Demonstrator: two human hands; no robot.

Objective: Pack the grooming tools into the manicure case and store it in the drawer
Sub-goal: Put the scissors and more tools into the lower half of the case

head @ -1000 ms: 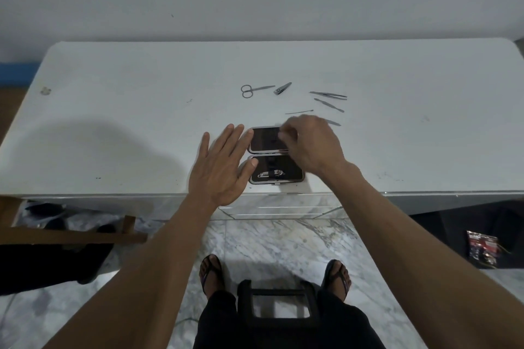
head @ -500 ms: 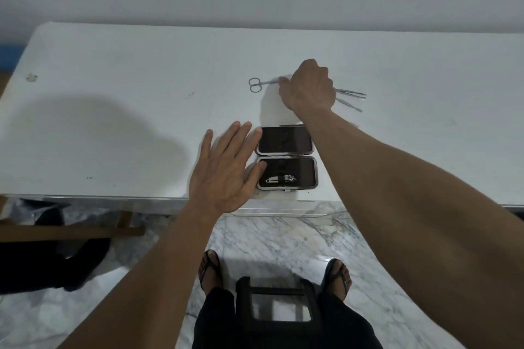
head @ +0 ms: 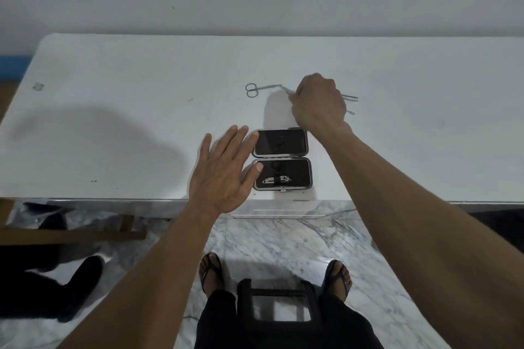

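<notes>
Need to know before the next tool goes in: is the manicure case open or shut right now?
Open. The dark, metal-rimmed manicure case lies flat on the white table, both halves facing up, a silver nail clipper in the near half.

The left hand (head: pixel 224 171) lies flat, fingers spread, near the desk's front edge; the right hand (head: pixel 319 102) reaches farther back, fingers curled.

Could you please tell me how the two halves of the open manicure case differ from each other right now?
The near half holds a silver tool in its lower part; the far half shows only dark lining. The near half sits by the table edge; the far half lies closer to the scissors. The left hand touches both. Both lie flat, open, dark inside with metallic rims.
</notes>
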